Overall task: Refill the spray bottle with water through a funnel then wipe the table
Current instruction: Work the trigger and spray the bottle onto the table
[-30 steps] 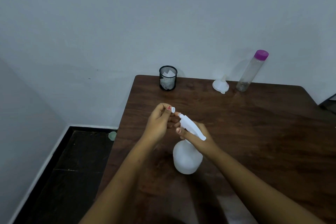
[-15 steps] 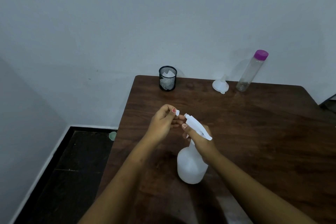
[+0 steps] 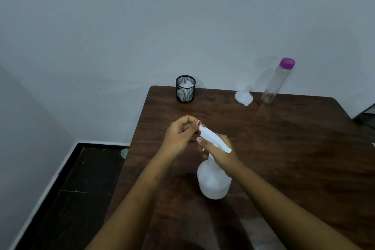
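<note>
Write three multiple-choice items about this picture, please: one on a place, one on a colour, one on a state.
1. Where is the funnel?
A. in the spray bottle's neck
B. at the far edge of the table, beside the clear bottle
C. inside the mesh cup

2. What colour is the clear bottle's cap?
A. purple
B. green
C. black

3. What is the state of the spray bottle?
A. lying on its side
B. open, head removed
C. upright, spray head still on

Answers:
1 B, it lies on the table next to the clear bottle.
2 A, the cap shows purple.
3 C, the right hand holds its neck while the left hand pinches the nozzle tip.
</note>
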`<state>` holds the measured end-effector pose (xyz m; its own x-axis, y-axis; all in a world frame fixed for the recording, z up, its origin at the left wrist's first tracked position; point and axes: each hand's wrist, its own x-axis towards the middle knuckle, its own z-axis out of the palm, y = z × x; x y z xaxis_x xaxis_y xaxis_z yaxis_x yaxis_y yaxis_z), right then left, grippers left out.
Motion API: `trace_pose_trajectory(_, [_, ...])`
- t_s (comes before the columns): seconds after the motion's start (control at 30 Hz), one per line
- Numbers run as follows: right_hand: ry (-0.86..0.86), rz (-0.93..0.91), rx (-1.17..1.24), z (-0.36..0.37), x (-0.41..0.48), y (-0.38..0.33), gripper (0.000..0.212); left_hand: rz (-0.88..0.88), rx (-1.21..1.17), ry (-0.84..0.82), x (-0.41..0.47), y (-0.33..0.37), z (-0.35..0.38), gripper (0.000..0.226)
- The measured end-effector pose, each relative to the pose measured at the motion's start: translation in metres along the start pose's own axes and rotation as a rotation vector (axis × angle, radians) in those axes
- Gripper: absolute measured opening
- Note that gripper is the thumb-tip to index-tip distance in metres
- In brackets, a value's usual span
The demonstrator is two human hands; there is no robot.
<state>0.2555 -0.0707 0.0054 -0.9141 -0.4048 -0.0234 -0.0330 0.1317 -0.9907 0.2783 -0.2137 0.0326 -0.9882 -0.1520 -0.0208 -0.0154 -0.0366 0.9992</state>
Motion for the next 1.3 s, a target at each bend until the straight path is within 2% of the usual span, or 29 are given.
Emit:
trace_pose_trajectory(0.13, [-0.002,0.017,0.035,-0.001,0.0,-0.006,0.016,0.026,0.062,0.032,0.0,0.002,-0.003,0.012])
trace_pose_trajectory(0.27, [-0.012,0.039,0.049,-0.004,0.002,-0.009,0.006,0.02,0.02,-0.032,-0.002,0.005,-0.005,0.023])
trace_pose_trajectory(0.37, [-0.003,0.025,0.039,-0.004,0.001,-0.011,0.014,-0.001,-0.073,-0.035,-0.004,0.009,-0.002,0.024])
trace_pose_trajectory(0.5, [0.01,0.042,0.046,-0.003,0.002,-0.012,0.005,-0.029,-0.271,-0.009,-0.003,0.01,-0.001,0.024])
trace_pose_trajectory(0.6, [-0.001,0.059,0.046,-0.001,0.002,-0.011,0.007,-0.028,-0.407,0.027,0.001,0.013,0.0,0.017])
trace_pose_trajectory(0.67, [-0.035,0.033,0.033,0.002,0.002,-0.012,0.008,-0.028,-0.386,0.079,0.003,0.013,0.002,0.014])
trace_pose_trajectory(0.73, [-0.034,0.028,0.035,0.003,0.002,-0.014,0.006,-0.053,-0.254,0.127,0.004,0.011,0.003,0.007])
trace_pose_trajectory(0.9, [-0.035,0.018,0.03,0.004,0.001,-0.014,0.011,-0.14,-0.061,0.098,-0.001,0.006,-0.004,0.034])
trace_pose_trajectory(1.0, [-0.028,0.05,0.022,0.004,0.0,-0.009,0.005,-0.088,-0.062,0.086,-0.003,0.005,-0.011,0.036])
trace_pose_trajectory(1.1, [-0.019,0.067,0.021,0.006,-0.001,-0.007,0.006,-0.076,-0.047,0.037,-0.005,0.006,-0.016,0.026])
trace_pose_trajectory(1.2, [-0.015,0.067,0.034,0.008,-0.002,-0.009,0.016,-0.077,-0.047,-0.011,-0.006,0.006,-0.02,0.014])
trace_pose_trajectory(1.3, [-0.029,0.071,0.062,0.01,-0.003,-0.01,0.032,-0.092,-0.121,-0.09,-0.006,0.004,-0.025,0.017])
